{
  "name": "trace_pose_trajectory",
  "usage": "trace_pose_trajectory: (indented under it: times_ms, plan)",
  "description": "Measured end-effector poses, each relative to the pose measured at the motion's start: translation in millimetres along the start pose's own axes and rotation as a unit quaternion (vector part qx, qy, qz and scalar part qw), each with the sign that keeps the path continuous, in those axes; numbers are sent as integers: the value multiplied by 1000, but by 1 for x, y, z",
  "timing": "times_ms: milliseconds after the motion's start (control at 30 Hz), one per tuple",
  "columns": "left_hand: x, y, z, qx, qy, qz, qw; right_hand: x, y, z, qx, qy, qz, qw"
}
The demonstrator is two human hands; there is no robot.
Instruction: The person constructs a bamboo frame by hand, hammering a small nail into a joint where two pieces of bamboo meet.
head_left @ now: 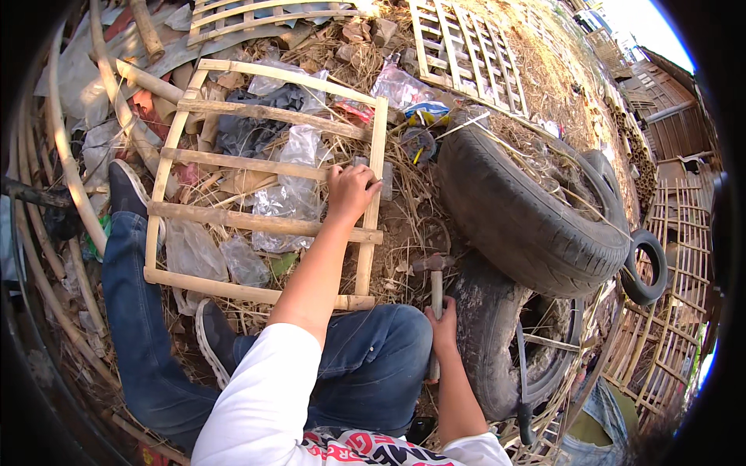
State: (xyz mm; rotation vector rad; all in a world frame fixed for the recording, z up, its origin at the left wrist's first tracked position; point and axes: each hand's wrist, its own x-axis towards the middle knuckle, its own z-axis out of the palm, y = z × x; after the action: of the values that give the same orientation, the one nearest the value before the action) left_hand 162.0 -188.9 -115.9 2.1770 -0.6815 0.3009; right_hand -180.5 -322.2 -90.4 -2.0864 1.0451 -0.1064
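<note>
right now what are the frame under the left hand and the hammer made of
Frame: looks like split bamboo, pale tan and unfinished, with rough slats crossing two side rails. Hammer: apparently a dull grey metal shaft and head, held in the right hand.

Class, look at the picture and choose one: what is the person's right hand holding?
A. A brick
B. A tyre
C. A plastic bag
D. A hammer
D. The right hand is closed around the handle of a hammer, its head resting low by the worn tyre, while the left hand grips the side rail of the bamboo frame.
</note>
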Motion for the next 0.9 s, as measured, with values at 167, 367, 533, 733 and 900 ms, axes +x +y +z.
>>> trace_pose_trajectory:
  times_ms: [167, 367, 533, 733, 900]
  plan:
    - [-2, -1, -2, 21, 1, -5, 1000, -11, -80, -21, 66, 2, 28, 997]
    - [1, -6, -2, 24, -4, 1, 1000, 31, -163, -14, 27, -15, -194, 981]
    - [3, 3, -3, 29, -19, -5, 999, 58, -182, 19, 13, 23, -299, 954]
    - [1, -3, -1, 24, -6, 8, 1000, 71, -193, 36, 22, -13, -257, 966]
    - [2, -3, 0, 22, -18, 6, 1000, 75, -190, 43, 31, -4, -261, 965]
